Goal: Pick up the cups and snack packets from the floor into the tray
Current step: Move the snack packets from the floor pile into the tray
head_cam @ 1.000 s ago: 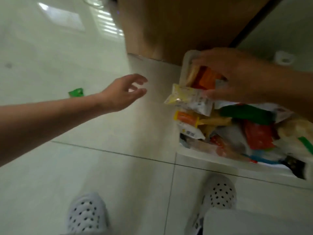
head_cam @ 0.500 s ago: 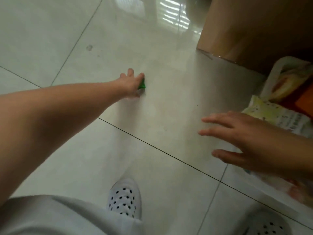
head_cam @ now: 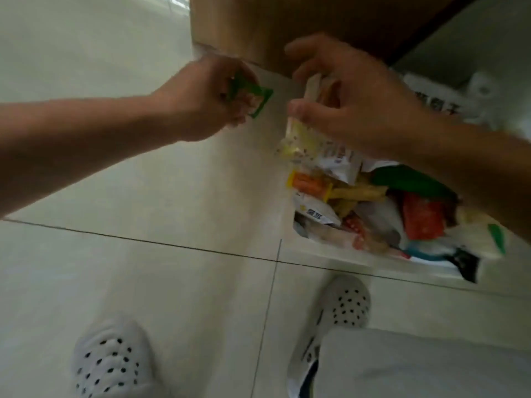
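The pale tiled floor (head_cam: 138, 193) fills the left of the view, and across it a bare forearm reaches to the left hand (head_cam: 207, 96), held above the tiles with its fingers curled round a small green packet (head_cam: 260, 100). The packet is pinched at one end, and its free corner juts out to the right of the fingertips, toward the other hand. Its long axis seems to slant from upper left down to lower right, though motion blur makes that hard to be sure of. Just beside it, with a narrow gap between them, the right hand (head_cam: 353, 104) hovers over the far end of the tray, thumb and curled fingers pinching a pale yellow packet (head_cam: 297, 139). That packet stands steeply, its upper end in the grip and its lower end resting on the heap below. The white tray (head_cam: 339, 255) sits on the floor to the right, against a wooden cabinet (head_cam: 287, 24), and is piled with snack packets (head_cam: 373, 208) in orange, green and red lying at mixed angles. Two white perforated shoes (head_cam: 109, 360) stand on the tiles nearest the camera, the right one close to the tray's near rim.
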